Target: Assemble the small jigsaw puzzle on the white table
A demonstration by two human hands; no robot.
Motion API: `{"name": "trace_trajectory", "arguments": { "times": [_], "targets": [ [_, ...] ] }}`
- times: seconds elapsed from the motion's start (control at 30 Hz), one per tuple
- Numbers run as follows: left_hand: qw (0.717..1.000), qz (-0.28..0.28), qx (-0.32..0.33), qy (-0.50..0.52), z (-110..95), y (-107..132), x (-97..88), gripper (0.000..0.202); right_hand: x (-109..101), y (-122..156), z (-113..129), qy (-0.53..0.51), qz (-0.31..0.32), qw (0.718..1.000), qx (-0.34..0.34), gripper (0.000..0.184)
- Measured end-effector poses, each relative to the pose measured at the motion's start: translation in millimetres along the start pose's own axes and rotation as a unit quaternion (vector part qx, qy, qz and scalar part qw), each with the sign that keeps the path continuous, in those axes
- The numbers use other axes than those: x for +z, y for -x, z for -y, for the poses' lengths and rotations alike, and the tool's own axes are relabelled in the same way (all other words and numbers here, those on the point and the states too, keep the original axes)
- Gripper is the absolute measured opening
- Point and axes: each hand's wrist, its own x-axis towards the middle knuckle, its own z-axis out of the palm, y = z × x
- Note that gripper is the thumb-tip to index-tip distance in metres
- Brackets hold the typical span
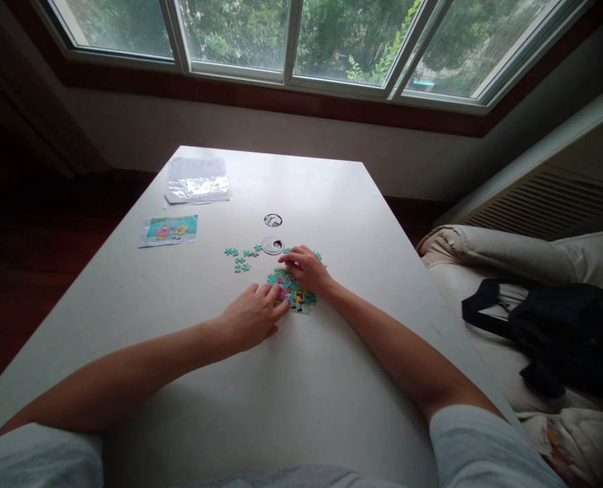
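Note:
A small, partly built cartoon jigsaw puzzle (296, 296) lies on the white table (301, 379). My left hand (253, 316) rests on the table at the puzzle's left edge, fingers curled, fingertips touching the puzzle. My right hand (305, 266) sits on the puzzle's top edge, fingers bent and pressing down on the pieces. Several loose teal pieces (241, 258) are scattered just left of my right hand. I cannot make out a separate piece in either hand.
A printed picture card (169, 230) and a clear plastic bag on paper (198, 181) lie at the far left of the table. A round cable hole with its cap (273, 245) is mid-table. A black bag (566, 335) sits on a cushion to the right.

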Motion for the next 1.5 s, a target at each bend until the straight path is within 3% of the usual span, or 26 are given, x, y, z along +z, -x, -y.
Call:
{"name": "trace_trajectory", "arguments": {
  "times": [1.03,1.5],
  "targets": [
    [1.0,0.001,-0.002,0.011,-0.6,0.3,-2.0,0.042,-7.3,-1.1,5.7,0.024,0.074,0.995,-0.059,0.03],
    [1.0,0.003,-0.002,0.011,0.1,0.7,-3.1,0.043,-4.4,3.3,-5.4,0.041,0.06,0.995,-0.065,0.028]
  ]
}}
